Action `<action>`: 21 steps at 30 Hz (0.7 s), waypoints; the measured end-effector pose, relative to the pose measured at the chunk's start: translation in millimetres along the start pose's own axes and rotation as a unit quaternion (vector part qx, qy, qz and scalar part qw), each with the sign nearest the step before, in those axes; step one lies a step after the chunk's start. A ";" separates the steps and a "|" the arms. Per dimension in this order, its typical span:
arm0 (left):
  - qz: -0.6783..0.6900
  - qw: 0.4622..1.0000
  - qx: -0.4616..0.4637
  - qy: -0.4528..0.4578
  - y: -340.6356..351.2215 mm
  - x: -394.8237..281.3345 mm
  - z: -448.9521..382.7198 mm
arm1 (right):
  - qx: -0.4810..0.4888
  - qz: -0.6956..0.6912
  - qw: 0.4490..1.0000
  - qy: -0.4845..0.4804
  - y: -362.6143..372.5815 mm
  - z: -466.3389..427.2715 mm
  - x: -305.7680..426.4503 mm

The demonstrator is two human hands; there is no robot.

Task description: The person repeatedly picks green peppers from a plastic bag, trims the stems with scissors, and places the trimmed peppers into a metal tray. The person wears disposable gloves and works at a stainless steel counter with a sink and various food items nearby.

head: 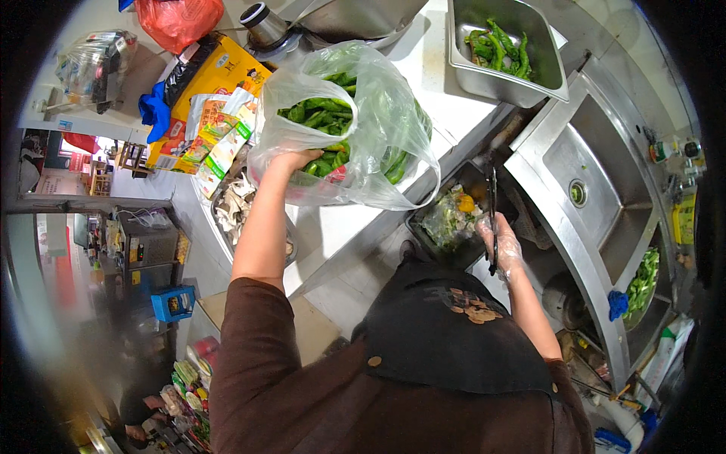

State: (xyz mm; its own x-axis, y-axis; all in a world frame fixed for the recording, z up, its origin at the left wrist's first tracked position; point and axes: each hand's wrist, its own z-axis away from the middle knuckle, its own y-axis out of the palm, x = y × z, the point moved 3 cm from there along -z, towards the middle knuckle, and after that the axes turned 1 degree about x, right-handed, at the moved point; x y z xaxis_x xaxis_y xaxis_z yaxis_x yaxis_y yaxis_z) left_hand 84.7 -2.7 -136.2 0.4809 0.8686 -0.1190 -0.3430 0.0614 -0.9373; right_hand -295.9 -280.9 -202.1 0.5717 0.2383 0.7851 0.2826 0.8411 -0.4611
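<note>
My left hand (298,162) reaches into the opening of a clear plastic bag (380,93) full of long green peppers (326,116); its fingers are hidden among the peppers, so its grip does not show. In my right hand (500,244), covered by a clear plastic glove, is a black-handled tool (493,215), seen edge-on, probably scissors. That hand is beside a dark bin (448,249) holding vegetable scraps (454,218). Several green peppers (502,48) lie in a deep steel pan (510,85) on the counter, right of the bag.
A steel sink (601,170) stands at the right, with chopped greens (644,278) in a bowl beyond it. Left of the bag are a yellow carton (218,71), seasoning packets (224,150) and a tray of mushroom-like pieces (233,207). Another person's arm (136,423) shows at lower left.
</note>
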 end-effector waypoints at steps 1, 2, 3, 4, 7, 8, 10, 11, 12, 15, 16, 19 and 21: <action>0.019 1.000 0.024 0.005 -2.7 1.7 -1.8 | 0.002 -0.003 1.000 -0.002 1.7 -1.8 -3.7; 0.049 0.998 0.031 -0.010 0.2 13.1 -7.0 | 0.005 -0.007 1.000 -0.005 2.3 -2.6 -5.7; 0.080 0.997 -0.008 0.000 -15.5 1.0 1.4 | 0.000 -0.006 1.000 -0.007 2.6 -2.9 -6.6; 0.110 0.993 -0.047 0.010 -42.4 -20.1 22.2 | -0.004 -0.006 1.000 -0.009 2.3 -1.7 -7.6; 0.211 0.961 -0.139 0.109 -80.3 -38.8 47.5 | -0.001 -0.028 0.999 -0.025 6.8 -6.0 -15.8; 0.300 0.931 -0.139 0.156 -83.8 -48.4 55.8 | 0.000 -0.040 0.999 -0.028 7.3 -7.2 -19.6; 0.396 0.881 -0.146 0.215 -99.3 -77.3 78.1 | -0.023 -0.007 0.998 -0.050 2.8 2.0 5.5; 0.409 0.870 -0.153 0.229 -104.5 -88.9 86.7 | -0.036 0.011 0.998 -0.059 -0.3 5.7 13.8; 0.424 0.857 -0.156 0.248 -110.3 -105.0 94.1 | -0.043 -0.008 0.994 -0.098 0.0 5.1 10.6; 0.496 0.804 -0.145 0.293 -120.8 -156.8 121.3 | -0.014 -0.106 0.986 -0.131 -12.4 22.4 41.8; 0.513 0.791 -0.135 0.304 -120.2 -175.4 130.6 | -0.043 -0.078 0.980 -0.176 -19.0 29.6 52.1; 0.630 0.723 -0.066 0.274 -99.0 -224.4 154.8 | 0.046 -0.132 0.975 -0.173 -38.1 58.4 83.6; 0.662 0.709 -0.019 0.242 -69.6 -251.1 160.6 | 0.117 -0.190 0.965 -0.141 -44.6 67.2 86.5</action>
State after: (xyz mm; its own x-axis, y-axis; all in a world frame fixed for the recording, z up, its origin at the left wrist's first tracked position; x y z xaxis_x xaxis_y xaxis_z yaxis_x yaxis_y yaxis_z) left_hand -141.7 -146.1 11.5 -0.0188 -0.1197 -0.9926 -0.7346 -0.6718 0.0949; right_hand -310.7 -265.1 -85.9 0.2196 -0.0130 0.9755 0.2301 0.9724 -0.0389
